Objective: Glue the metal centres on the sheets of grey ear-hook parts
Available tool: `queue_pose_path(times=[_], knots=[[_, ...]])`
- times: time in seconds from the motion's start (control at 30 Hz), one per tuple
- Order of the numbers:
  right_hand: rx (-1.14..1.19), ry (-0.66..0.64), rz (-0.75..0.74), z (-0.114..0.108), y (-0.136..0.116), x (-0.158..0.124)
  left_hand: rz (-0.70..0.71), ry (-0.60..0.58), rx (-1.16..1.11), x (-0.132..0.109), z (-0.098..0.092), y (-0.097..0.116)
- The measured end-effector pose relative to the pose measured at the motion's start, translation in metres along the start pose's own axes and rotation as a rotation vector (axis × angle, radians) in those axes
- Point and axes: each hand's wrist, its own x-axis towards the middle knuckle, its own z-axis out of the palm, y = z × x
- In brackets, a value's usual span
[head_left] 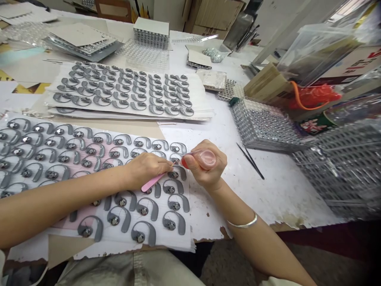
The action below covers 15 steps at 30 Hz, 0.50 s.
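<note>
My right hand [208, 165] is wrapped round a small translucent squeeze bottle [207, 159] with a red part near its tip. The tip points left, over the right edge of a sheet of grey ear-hook earphone pieces [171, 190]. My left hand [147, 170] is closed on a flat pink stick [152, 182], whose rounded end sticks out towards me. The fingers of both hands nearly meet above one earphone piece [177, 173], partly covered by them. Each piece has a curved grey hook and a round metallic part with thin wires.
A second stack of sheets with earphone pieces [127, 89] lies behind. Black tweezers [251, 161] rest on the white table [220, 198] at right, near stacked clear trays [264, 123]. Further right are more trays [342, 167], a cardboard box [268, 85] and a red plastic bag [318, 95].
</note>
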Motion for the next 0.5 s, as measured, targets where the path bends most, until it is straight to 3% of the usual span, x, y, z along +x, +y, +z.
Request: queue_pose_path(times=[0.5], knots=[[0.015,0.015,0.002,-0.0008,0.001,-0.0005,-0.024,0.003,-0.045,-0.0003,-0.0007,-0.0013]])
